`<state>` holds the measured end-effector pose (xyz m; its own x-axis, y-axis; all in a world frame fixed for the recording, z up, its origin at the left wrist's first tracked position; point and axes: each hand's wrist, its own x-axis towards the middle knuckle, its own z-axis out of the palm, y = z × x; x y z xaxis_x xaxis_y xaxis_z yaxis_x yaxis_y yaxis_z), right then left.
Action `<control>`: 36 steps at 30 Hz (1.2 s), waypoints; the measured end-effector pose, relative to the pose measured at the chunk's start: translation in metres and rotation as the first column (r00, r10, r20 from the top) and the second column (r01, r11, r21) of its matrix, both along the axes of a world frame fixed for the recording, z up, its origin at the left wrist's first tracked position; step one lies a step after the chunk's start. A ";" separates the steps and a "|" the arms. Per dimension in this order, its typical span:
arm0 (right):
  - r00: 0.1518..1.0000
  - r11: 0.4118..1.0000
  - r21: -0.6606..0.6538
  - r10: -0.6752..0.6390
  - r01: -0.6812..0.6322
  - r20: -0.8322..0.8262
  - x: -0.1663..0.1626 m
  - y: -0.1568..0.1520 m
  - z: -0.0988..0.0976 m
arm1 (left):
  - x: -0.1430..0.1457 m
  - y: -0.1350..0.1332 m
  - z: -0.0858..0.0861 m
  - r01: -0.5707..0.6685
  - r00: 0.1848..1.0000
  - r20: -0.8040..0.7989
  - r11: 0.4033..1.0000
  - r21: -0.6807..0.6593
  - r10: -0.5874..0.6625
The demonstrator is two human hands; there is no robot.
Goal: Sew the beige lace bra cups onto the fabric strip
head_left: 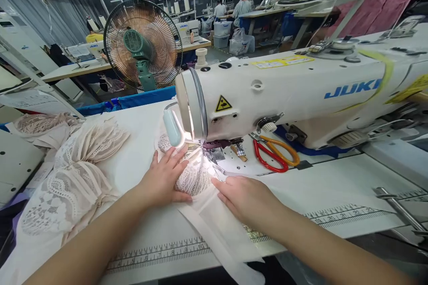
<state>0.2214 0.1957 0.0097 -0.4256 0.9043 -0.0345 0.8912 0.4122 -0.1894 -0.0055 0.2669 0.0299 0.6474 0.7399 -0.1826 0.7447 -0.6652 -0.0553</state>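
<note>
- Nearest thing: a strip of ruler markings (160, 252) along the near edge of the white table (143, 118), with a long pale strip of cloth (220, 242) hanging over it.
- Right hand (242, 193): fingers bent, tips touching the near right edge of the lace piece (193, 181). Honestly can't tell if it's pinching the cloth or just steering it.
- Left hand (165, 176): palm down, fingers spread on the left side of that same lace piece. Not clenched at all, just lying flat on it.
- The lace piece itself sits between the two hands, its far end right at the needle area under the head of the sewing machine (294, 84), where a bright light hits it.
- Off to the left there's a messy pile of more lace pieces (82, 176), all cream and pinkish.
- Scissors (278, 169) with one red and one orange handle lie just right of the needle area, tucked by the machine.
- Past the table, some blue cloth (147, 97), then a big round fan (135, 41) with a green motor.
- Behind the fan, another sewing machine (188, 32) on its own table.
- Way back: plastic boxes (221, 30), a stuffed clear bag (240, 43), and two people (243, 8) in light tops.
</note>
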 end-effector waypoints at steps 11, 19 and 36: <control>0.964 0.958 -0.265 -0.038 0.110 0.263 -0.018 0.022 0.037 | 0.002 0.025 0.011 -0.145 0.986 -0.090 0.989 -0.027 0.142; 0.940 0.941 -0.290 -0.070 0.173 0.333 -0.029 0.024 0.042 | -0.006 0.036 0.002 -0.078 0.995 0.074 0.988 0.136 0.068; 0.973 0.991 -0.104 -0.060 0.085 0.222 -0.014 0.011 0.020 | 0.018 -0.045 -0.012 0.052 0.997 -0.062 0.993 0.102 -0.046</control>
<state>0.2077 0.2065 0.0301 -0.3297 0.9176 -0.2221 0.9429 0.3318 -0.0291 0.0130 0.2218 0.0183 0.6734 0.7247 -0.1461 0.7048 -0.6889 -0.1691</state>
